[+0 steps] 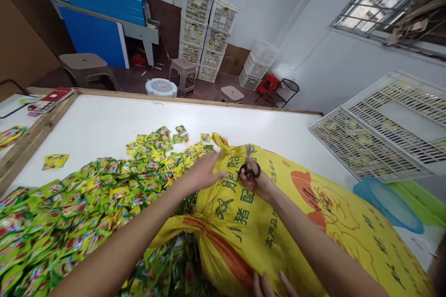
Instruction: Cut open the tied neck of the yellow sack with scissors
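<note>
A big yellow woven sack (282, 209) printed with dark Chinese characters and orange drawings lies on its side, its near end gathered with knotted corners. My left hand (204, 172) rests at the sack's gathered end by the upper knotted corner, fingers stretched out and thumb apart. My right hand (256, 178) grips a pair of scissors (256, 170) by the black handles, over the printed characters. The scissor blades point away from me. Small green and yellow packets (114, 195) are heaped left of the sack, close to my left forearm.
Another person's hand (272, 285) touches the sack at the bottom edge. White crates (383, 120) with packets stand at the right, near a blue basin (388, 204). A wooden rim (167, 98) edges the white table (114, 120). Stools (183, 67) and stacked crates (195, 14) stand beyond.
</note>
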Motion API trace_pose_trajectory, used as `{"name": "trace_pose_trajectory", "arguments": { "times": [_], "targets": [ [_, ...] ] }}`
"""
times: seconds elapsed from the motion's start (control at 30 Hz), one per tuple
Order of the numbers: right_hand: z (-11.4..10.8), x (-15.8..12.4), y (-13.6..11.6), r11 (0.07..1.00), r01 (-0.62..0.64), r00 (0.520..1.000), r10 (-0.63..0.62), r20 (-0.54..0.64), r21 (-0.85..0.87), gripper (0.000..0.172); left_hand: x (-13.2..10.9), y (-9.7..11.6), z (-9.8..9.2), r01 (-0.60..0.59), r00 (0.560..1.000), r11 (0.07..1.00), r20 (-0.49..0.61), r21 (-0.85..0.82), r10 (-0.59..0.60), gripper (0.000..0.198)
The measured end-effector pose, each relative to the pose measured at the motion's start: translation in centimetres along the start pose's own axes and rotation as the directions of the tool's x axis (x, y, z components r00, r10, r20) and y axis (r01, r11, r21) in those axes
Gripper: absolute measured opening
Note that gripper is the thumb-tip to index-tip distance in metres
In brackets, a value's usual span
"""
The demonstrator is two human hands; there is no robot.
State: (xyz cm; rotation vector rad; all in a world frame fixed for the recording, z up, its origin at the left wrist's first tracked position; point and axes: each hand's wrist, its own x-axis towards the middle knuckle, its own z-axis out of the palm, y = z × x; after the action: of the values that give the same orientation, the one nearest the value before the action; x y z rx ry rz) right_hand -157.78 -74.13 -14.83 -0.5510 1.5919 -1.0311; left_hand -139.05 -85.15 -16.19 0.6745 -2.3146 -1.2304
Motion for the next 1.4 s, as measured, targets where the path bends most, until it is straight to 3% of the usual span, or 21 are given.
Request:
{"name": "trace_pose_trajectory", "arguments": {
  "times": [0.1, 0.13, 0.2, 0.33, 0.43, 0.57, 0.83, 1.13, 1.4],
  "targets": [
    [0.9, 1.3, 1.1, 0.998, -0.033, 0.999, 0.032, 0.027, 0.058, 0.057, 9.2, -0.4, 1.8, -0.078, 0.997, 0.994, 0.023, 0.08, 0.077, 0.049],
    [1.0, 1.6, 1.5, 0.996, -0.038, 0.999, 0.036, 0.028, 0.079, 0.057, 10.9, -1.2, 2.7, -0.064, 0.997, 0.994, 0.042, 0.091, 0.06, 0.044],
    [0.9, 2.0, 2.0, 0.991, -0.054, 0.998, 0.052, 0.022, 0.123, 0.057, 12.1, -3.5, 4.5, 0.001, 0.998, 0.994, 0.062, 0.108, -0.008, 0.03],
    [1.3, 2.1, 2.1, 0.974, -0.113, 0.993, 0.107, 0.039, 0.197, 0.057, 9.5, -7.9, 7.3, 0.144, 0.99, 0.988, 0.002, 0.058, -0.144, 0.026],
    [3.0, 1.8, 2.0, 0.932, -0.204, 0.977, 0.174, 0.124, 0.299, 0.056, 8.0, -9.1, 8.7, 0.189, 0.979, 0.981, -0.063, -0.043, -0.191, 0.025],
    [4.9, 1.7, 2.2, 0.857, -0.28, 0.959, 0.236, 0.155, 0.432, 0.056, 8.2, -9.2, 10.1, 0.209, 0.961, 0.963, -0.147, -0.171, -0.235, 0.023],
    [4.9, 2.5, 2.3, 0.775, -0.273, 0.962, 0.225, 0.155, 0.57, 0.057, 7.8, -9.1, 11.0, 0.213, 0.925, 0.944, -0.26, -0.253, -0.278, 0.022],
    [6.0, 3.3, 2.5, 0.812, -0.222, 0.972, 0.229, 0.055, 0.539, 0.059, 7.8, -9.1, 11.4, 0.175, 0.918, 0.942, -0.299, -0.286, -0.261, 0.021],
    [5.8, 3.5, 2.4, 0.874, -0.241, 0.969, 0.243, 0.049, 0.422, 0.062, 7.5, -9.0, 11.3, 0.141, 0.921, 0.944, -0.311, -0.3, -0.236, 0.019]
  ]
}}
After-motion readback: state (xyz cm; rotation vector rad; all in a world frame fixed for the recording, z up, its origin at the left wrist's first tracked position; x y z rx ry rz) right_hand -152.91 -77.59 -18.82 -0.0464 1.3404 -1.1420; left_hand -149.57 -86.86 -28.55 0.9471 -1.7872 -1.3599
